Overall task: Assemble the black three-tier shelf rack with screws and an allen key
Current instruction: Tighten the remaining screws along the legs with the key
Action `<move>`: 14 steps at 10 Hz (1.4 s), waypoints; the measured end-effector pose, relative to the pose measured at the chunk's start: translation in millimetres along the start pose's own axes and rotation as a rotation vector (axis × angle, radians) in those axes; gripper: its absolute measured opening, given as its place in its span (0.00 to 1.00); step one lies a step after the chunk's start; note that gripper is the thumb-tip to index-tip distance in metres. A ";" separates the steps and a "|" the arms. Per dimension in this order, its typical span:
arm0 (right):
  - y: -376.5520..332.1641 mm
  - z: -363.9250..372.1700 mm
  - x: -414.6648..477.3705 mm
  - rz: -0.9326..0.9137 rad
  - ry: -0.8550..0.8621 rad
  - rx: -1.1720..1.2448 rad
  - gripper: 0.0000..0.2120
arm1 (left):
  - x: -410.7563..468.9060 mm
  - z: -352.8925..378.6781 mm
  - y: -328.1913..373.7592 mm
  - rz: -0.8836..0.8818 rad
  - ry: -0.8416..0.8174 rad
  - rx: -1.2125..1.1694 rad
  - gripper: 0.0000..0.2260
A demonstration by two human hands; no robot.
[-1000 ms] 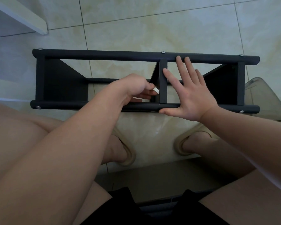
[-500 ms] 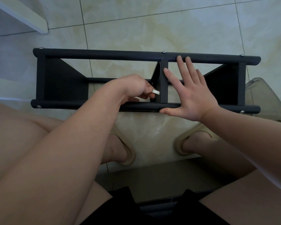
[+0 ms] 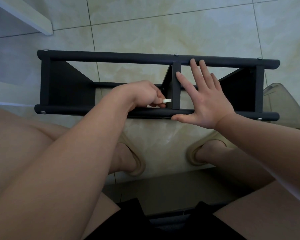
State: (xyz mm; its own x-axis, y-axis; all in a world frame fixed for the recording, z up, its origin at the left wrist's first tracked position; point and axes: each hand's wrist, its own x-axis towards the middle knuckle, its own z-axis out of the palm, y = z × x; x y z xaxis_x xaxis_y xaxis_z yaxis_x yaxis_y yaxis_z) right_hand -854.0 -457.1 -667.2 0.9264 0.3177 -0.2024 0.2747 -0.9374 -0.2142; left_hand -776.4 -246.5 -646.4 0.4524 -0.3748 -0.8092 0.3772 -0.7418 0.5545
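The black rack (image 3: 111,57) lies on its side on the tiled floor (image 3: 145,28), directly in front of the seated person's feet. Its two long rails run left to right.

A silver screw head (image 3: 176,54) sits on the far rail above the middle shelf board (image 3: 176,85); others show at the rail ends.

The left hand (image 3: 142,95) is inside the frame, just left of that board. Its fingers are curled tight round a small white piece (image 3: 167,100) whose tip points at the board. Whether this is the allen key cannot be confirmed.

The right hand (image 3: 206,104) lies flat across the frame just right of the middle board. Its fingers (image 3: 196,73) are straight and spread and hold nothing. The thumb lies along the near rail and the fingertips reach the far rail.

A clear plastic item (image 3: 284,104) stands at the rack's right end.
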 end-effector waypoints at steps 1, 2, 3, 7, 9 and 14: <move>0.4 0.5 0.9 -0.003 0.001 -0.001 0.53 | -0.2 -0.1 -0.3 0.004 -0.003 0.029 0.10; 0.6 0.8 1.1 -0.003 0.008 0.000 0.53 | 0.3 -0.5 -1.6 0.000 -0.010 0.055 0.09; 1.0 1.3 0.7 -0.003 0.013 0.000 0.53 | 1.0 1.3 -2.1 -0.001 -0.016 0.058 0.09; 1.0 1.2 1.2 0.000 0.008 0.007 0.54 | 5.3 -12.2 -3.9 0.132 0.189 0.158 0.11; 0.7 0.6 0.9 -0.002 0.007 0.010 0.53 | 8.4 -0.8 -1.2 0.090 0.137 -0.204 0.02; -0.2 0.2 0.8 0.002 0.014 0.020 0.53 | 10.2 15.2 6.6 -0.056 0.344 -0.529 0.02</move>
State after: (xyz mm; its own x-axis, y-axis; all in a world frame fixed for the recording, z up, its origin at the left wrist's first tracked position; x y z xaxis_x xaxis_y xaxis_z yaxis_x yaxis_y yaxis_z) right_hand -853.4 -456.6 -667.5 0.9304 0.3138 -0.1894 0.2680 -0.9349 -0.2327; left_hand -781.6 -263.6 -654.0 0.6209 -0.0783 -0.7800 0.7166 -0.3466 0.6053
